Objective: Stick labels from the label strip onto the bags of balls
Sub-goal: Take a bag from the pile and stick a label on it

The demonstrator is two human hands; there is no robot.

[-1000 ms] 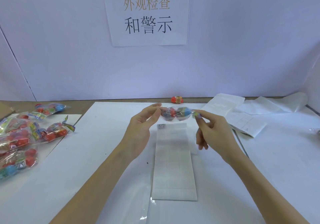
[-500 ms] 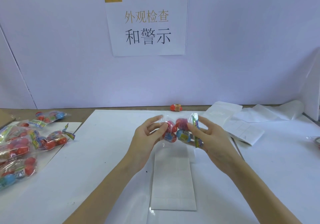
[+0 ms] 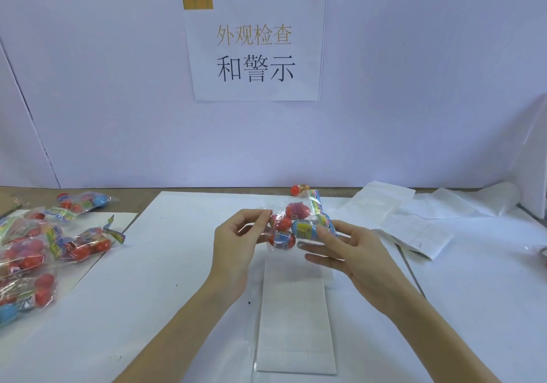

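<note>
A clear bag of red, pink and blue balls (image 3: 291,227) hangs above the table's middle, held between both hands. My left hand (image 3: 236,246) pinches its left plastic edge with thumb and fingertips. My right hand (image 3: 352,252) supports the bag's right side, thumb on the blue ball, fingers spread beneath. The white label strip (image 3: 296,320) lies flat on the table just under the hands, its top end hidden behind them.
Several more bags of balls (image 3: 35,249) are piled at the left edge. One loose red ball (image 3: 299,189) rests near the back wall. White paper sheets and backing strips (image 3: 414,226) lie at the right. A printed sign (image 3: 254,45) hangs on the wall.
The bag has turned from edge-on to face-on and dropped slightly towards the strip. My right hand shifted from pinching the bag's end to supporting it with open fingers.
</note>
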